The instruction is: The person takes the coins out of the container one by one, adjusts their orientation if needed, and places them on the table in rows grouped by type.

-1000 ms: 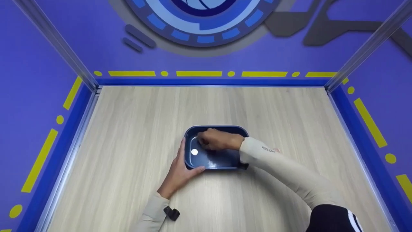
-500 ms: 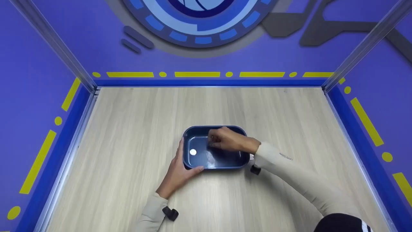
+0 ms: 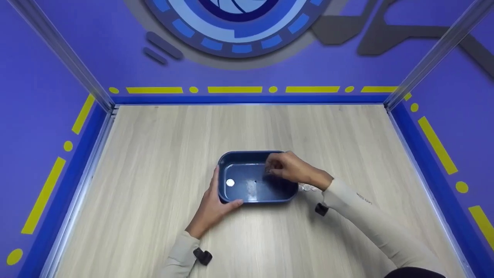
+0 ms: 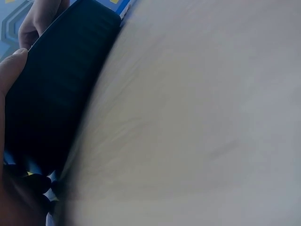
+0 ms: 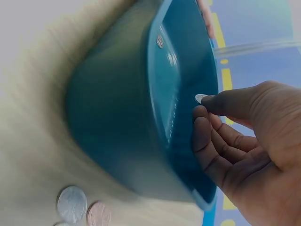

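A dark blue rectangular plastic bin (image 3: 247, 195) stands on the wooden table. My left hand (image 3: 212, 210) holds its near left corner, fingers along the left wall and thumb at the front rim. In the left wrist view the thumb (image 4: 13, 70) lies on the rim. Over the bin's right half is my right hand (image 3: 287, 166); the right wrist view shows it pinching a silver coin (image 5: 201, 98) between thumb and fingertips. One coin (image 3: 230, 182) lies on the bin floor towards the left. Several coins (image 3: 307, 187) lie on the table just right of the bin.
Blue walls (image 3: 247, 73) with yellow markings border the table (image 3: 173, 135) at the back and both sides. Small black devices sit on the left wrist (image 3: 202, 256) and right wrist (image 3: 321, 209). Loose coins (image 5: 72, 204) include a copper-toned one (image 5: 99, 214).
My right hand has moved to the right inside the bin's outline, and its forearm shifted right too, uncovering the table coins. The left hand stays on the corner.
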Available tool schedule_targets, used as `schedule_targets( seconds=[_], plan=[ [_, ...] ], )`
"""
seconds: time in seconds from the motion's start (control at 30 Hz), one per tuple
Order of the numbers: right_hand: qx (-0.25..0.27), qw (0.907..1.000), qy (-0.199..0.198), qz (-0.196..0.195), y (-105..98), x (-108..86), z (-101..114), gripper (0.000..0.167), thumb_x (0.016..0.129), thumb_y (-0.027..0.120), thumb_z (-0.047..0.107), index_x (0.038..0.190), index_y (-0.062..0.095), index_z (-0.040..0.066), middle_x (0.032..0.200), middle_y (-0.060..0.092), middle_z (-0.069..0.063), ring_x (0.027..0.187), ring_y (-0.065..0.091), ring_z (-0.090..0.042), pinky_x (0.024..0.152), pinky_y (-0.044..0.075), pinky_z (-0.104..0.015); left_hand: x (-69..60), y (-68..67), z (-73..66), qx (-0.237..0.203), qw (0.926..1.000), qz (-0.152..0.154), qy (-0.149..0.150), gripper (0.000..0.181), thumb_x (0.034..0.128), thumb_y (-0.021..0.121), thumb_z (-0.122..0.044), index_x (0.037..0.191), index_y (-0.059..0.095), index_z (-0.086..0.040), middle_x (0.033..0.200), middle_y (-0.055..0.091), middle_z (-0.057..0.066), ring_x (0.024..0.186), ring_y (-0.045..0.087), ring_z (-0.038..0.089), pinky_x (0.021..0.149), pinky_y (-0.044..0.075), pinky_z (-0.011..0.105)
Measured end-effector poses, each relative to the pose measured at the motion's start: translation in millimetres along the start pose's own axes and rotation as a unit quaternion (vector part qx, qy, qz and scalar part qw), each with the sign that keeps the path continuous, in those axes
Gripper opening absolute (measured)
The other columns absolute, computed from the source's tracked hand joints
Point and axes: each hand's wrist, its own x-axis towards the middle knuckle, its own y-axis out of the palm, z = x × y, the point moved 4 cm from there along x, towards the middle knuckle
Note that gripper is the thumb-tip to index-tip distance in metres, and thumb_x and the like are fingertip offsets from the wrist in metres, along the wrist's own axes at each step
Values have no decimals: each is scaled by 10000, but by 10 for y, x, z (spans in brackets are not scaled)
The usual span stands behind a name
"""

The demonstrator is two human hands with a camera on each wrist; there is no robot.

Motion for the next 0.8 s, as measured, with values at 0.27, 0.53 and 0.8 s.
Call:
schedule_targets(
  seconds=[0.27, 0.53, 0.8],
  plan=[
    [320, 9986, 157, -384, -156, -214, -77, 118, 976, 759, -58, 1061, 765, 23, 913, 792, -130, 794, 698, -133, 711, 569, -251, 2, 2, 3, -25, 10000, 16, -74, 1381, 812, 985, -484, 1794, 60, -189, 1800, 259, 155, 1586, 381, 383, 1274, 330, 584],
    [470, 9960, 334, -675, -243, -383, -150, 117, 966, 783, -53, 1055, 771, 23, 901, 783, -46, 799, 699, -132, 697, 562, -235, 3, 6, -3, 31, 10000, -16, 63, 1347, 827, 974, -474, 1790, 83, -166, 1800, 266, 170, 1577, 399, 394, 1251, 367, 601],
    [617, 9936, 524, -789, -290, -507, -226, 131, 988, 744, -62, 1074, 785, 28, 920, 792, -54, 822, 719, -152, 701, 569, -230, 10, 8, -5, -5, 9999, -47, 138, 1343, 829, 980, -446, 1790, 85, -163, 1793, 277, 186, 1565, 414, 407, 1251, 362, 601]
  ],
)
